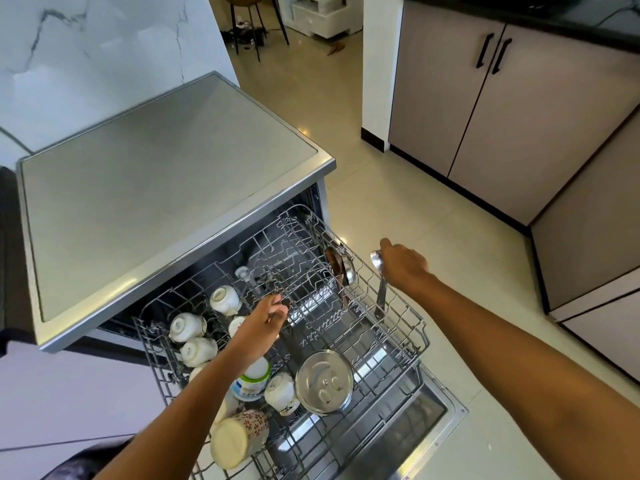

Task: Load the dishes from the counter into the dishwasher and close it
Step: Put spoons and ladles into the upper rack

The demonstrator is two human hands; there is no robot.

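Head view: upper rack (398,327) was pulled out.
R hand (403,265): fingers gripped spoon (379,282).
L hand (263,320): fingers loosely open, empty.
Risk: spoon could slip thru rack wires.

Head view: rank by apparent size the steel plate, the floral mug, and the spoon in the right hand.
Largest to smallest:
1. Steel plate and floral mug, too alike to rank; the mug sits nearer the camera.
2. Spoon, partly hidden by the right hand.

The dishwasher (180,188) stands open, its grey wire rack (398,344) pulled out toward five o'clock. White cups (188,327) lie tipped at nine o'clock of a steel lid (323,381), flat.
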